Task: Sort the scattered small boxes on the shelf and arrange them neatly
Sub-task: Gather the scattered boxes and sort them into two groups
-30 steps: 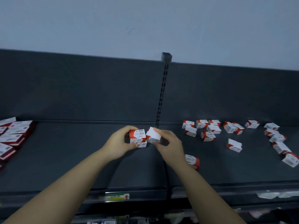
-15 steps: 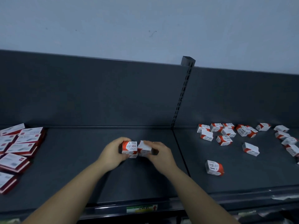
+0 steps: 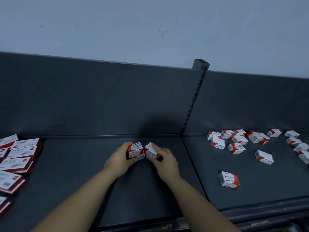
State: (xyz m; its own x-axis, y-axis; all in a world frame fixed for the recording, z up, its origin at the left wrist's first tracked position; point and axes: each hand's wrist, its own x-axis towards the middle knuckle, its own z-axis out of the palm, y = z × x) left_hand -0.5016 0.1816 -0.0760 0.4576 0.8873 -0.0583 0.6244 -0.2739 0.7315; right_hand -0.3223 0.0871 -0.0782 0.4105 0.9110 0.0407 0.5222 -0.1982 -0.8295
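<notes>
Flat boxes (image 3: 8, 180) run off the left edge; the hands (image 3: 119, 160) (image 3: 164, 162) half cover the held boxes (image 3: 135, 149).

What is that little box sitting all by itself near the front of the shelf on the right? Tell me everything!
The lone box is a small carton, apparently cardboard, white with a red end. Its top face reads PAPER CLIPS beside a 3. It seems closed and lies askew on the grey shelf, apart from the other scattered boxes behind it. Only the shelf touches it.
</notes>
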